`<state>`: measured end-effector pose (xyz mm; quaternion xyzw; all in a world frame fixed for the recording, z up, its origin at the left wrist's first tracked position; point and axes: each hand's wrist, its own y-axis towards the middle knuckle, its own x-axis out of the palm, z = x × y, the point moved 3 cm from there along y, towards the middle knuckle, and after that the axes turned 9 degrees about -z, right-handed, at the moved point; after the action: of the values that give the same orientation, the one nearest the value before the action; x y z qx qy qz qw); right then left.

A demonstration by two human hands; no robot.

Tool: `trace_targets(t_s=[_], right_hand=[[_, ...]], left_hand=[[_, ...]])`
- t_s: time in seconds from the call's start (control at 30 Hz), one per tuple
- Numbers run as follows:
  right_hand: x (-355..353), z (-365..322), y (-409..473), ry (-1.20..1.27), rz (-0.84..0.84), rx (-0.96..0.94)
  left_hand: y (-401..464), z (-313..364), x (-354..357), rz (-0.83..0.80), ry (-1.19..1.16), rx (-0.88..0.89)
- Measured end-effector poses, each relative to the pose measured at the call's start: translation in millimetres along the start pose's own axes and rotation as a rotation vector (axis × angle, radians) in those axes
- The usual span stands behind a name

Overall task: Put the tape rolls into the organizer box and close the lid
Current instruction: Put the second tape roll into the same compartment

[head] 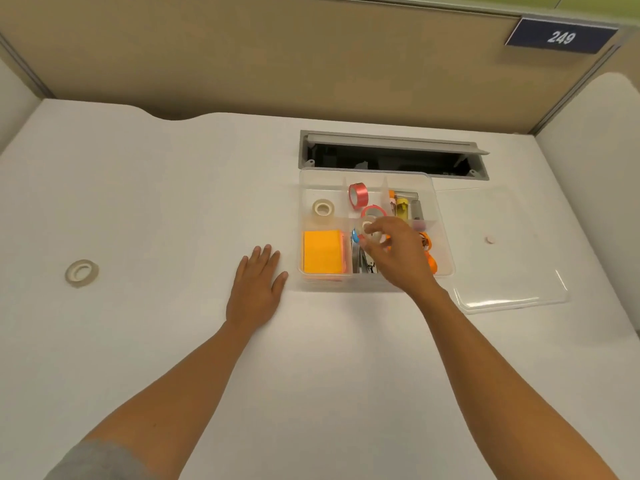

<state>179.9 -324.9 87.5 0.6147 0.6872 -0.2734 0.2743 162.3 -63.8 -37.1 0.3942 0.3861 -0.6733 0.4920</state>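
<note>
Organizer box (442, 237) holds red tape rolls (358, 195), orange notes (322, 251), perhaps scissors.

White desk (173, 202) carries organizer box (445, 237), lid (512, 271), tape roll (81, 272).

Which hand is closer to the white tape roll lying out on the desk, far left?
Left. The left hand rests flat on the desk, right of the white tape roll. The right hand is farther away, over the organizer box.
</note>
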Motion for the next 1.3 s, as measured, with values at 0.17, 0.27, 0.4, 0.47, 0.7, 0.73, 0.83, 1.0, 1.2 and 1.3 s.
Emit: trace_targets(t_s=[0.17, 0.27, 0.4, 0.47, 0.7, 0.73, 0.83, 1.0, 1.2, 1.3], right_hand=[[6.9, -3.9, 77.0, -0.235, -0.093, 0.004], [11.7, -5.9, 114.0, -0.437, -0.112, -0.066], [23.4, -8.1, 149.6, -0.666, -0.140, -0.163], [30.7, -8.6, 161.3, -0.739, -0.186, -0.195], [48.7, -4.0, 180.5, -0.902, -0.313, -0.233], [49.7, -3.5, 181.9, -0.916, -0.325, -0.233], [52.4, -3.7, 184.5, -0.942, -0.346, -0.249], [56.3, -3.6, 187.8, -0.989, -0.364, -0.248], [57.4, -0.3, 189.8, -0.956, -0.367, -0.242], [56.3, 0.3, 189.6, -1.008, -0.375, -0.272]], left_hand=[[0.5, -0.7, -0.1, 0.035, -0.005, 0.004], [1.2, -0.8, 1.2, 0.026, -0.006, -0.008], [1.8, -1.3, 2.9, 0.024, -0.004, -0.020], [2.1, -1.2, 3.1, 0.025, 0.006, -0.019], [2.7, -1.3, 4.8, 0.030, 0.031, -0.025], [2.8, -1.3, 4.8, 0.031, 0.029, -0.025], [3.0, -1.0, 5.2, 0.034, 0.035, -0.024], [3.1, -1.2, 5.4, 0.025, 0.030, -0.029], [2.3, -0.9, 4.5, 0.027, 0.025, -0.031], [2.6, -0.1, 4.2, 0.027, 0.014, -0.028]])
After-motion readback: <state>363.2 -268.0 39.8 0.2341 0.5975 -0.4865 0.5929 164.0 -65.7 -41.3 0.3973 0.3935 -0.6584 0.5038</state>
